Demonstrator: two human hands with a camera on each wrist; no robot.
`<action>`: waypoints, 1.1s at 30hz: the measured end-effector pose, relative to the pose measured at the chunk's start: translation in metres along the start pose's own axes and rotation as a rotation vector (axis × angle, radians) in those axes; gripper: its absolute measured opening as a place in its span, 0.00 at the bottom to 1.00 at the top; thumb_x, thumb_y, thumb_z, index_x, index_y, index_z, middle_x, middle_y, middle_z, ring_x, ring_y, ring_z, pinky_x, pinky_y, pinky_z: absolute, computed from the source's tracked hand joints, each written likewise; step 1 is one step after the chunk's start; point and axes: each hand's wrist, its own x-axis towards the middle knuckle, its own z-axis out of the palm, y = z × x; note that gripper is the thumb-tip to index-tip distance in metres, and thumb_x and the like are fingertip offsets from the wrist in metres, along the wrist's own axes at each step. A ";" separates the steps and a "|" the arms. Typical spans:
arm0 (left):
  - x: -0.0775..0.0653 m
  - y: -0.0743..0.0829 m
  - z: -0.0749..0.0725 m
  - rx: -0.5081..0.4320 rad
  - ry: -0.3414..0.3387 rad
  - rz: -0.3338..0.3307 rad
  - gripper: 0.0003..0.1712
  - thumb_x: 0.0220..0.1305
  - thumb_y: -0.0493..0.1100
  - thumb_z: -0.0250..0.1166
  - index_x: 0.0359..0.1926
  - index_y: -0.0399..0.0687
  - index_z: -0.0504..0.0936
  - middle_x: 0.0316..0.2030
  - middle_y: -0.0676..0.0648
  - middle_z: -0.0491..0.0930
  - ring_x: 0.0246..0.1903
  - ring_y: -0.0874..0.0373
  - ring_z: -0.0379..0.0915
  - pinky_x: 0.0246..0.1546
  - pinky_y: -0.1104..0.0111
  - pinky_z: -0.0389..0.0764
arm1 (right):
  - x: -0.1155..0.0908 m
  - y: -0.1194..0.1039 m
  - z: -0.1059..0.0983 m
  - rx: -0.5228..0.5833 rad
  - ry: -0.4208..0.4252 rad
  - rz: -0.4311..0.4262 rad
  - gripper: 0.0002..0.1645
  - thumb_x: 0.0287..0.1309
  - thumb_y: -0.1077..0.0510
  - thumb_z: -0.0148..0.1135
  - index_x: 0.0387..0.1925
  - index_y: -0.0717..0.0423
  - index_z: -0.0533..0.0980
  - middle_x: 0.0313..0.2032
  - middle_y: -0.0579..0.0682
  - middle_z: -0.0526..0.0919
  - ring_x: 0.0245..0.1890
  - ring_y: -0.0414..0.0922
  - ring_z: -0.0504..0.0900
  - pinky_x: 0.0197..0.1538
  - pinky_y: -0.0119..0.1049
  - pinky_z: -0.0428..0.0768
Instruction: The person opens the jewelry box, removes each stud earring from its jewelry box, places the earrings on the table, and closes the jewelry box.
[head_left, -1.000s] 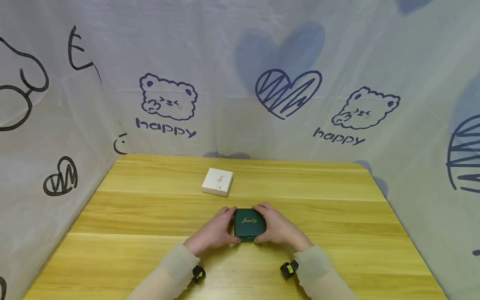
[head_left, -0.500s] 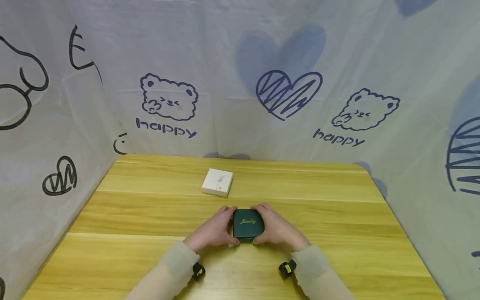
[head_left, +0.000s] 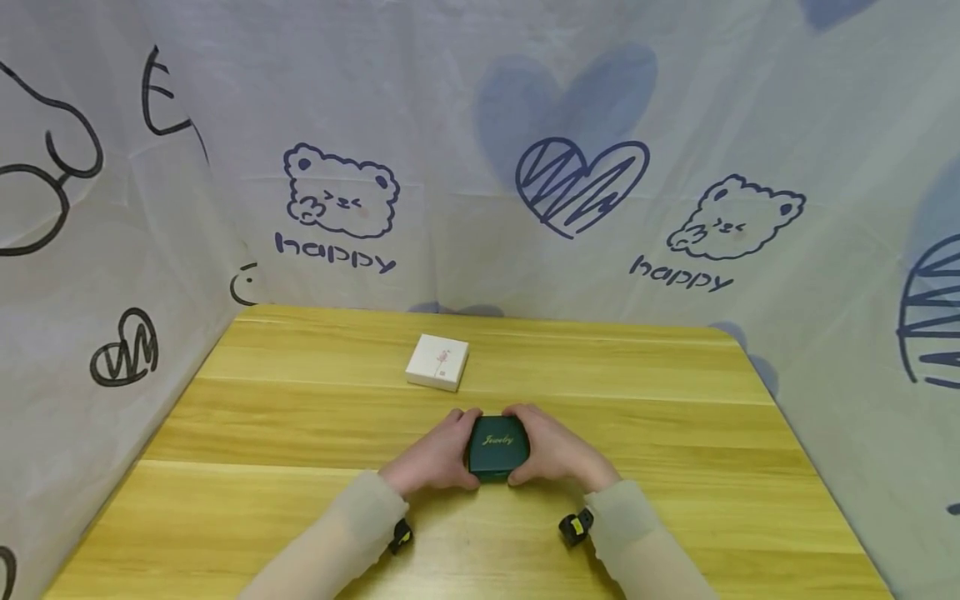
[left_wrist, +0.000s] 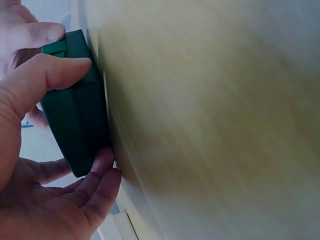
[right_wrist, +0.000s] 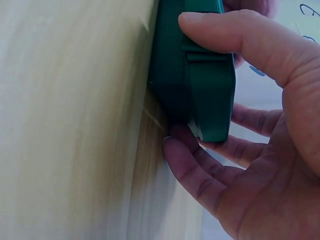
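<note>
A dark green jewelry box [head_left: 498, 450] with gold "Jewelry" lettering sits on the table between both hands, its lid down. My left hand [head_left: 438, 457] grips its left side, thumb at the near edge and fingers round the far corner. My right hand [head_left: 555, 450] holds the right side the same way. In the left wrist view the left thumb lies across the front of the green box [left_wrist: 75, 125]. The right wrist view shows the right thumb on the front tab, and a small pale sliver between the lid and base of the box [right_wrist: 212, 100] near the fingertips.
A white box [head_left: 435, 363] with a pink flower print lies farther back on the wooden table [head_left: 637, 392], left of the green one. Printed cloth [head_left: 450, 233] hangs behind the table and along both sides. Each wrist wears a small black camera [head_left: 576, 527].
My left hand has edged in closer round the left side of the jewelry box. The right hand keeps its hold, and the white box has not moved.
</note>
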 end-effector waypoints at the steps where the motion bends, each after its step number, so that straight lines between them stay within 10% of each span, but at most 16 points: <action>1: 0.000 0.001 0.000 0.004 -0.002 -0.007 0.57 0.34 0.45 0.76 0.65 0.40 0.54 0.49 0.43 0.64 0.44 0.56 0.66 0.45 0.64 0.71 | 0.000 -0.001 -0.001 0.004 -0.002 0.002 0.54 0.29 0.53 0.78 0.60 0.58 0.61 0.53 0.51 0.68 0.50 0.45 0.69 0.53 0.43 0.68; 12: 0.004 0.005 0.003 0.175 0.031 0.031 0.57 0.31 0.49 0.75 0.63 0.36 0.57 0.43 0.42 0.67 0.37 0.56 0.67 0.40 0.67 0.72 | 0.000 -0.003 -0.003 -0.015 -0.004 0.010 0.53 0.28 0.52 0.78 0.59 0.58 0.62 0.52 0.50 0.70 0.48 0.45 0.70 0.51 0.42 0.69; 33: 0.006 0.002 0.003 0.112 0.003 0.006 0.59 0.32 0.49 0.76 0.64 0.36 0.54 0.48 0.40 0.65 0.41 0.54 0.67 0.42 0.65 0.72 | 0.002 -0.002 -0.005 -0.009 -0.031 0.029 0.55 0.29 0.52 0.77 0.61 0.58 0.61 0.53 0.50 0.70 0.48 0.44 0.70 0.50 0.41 0.69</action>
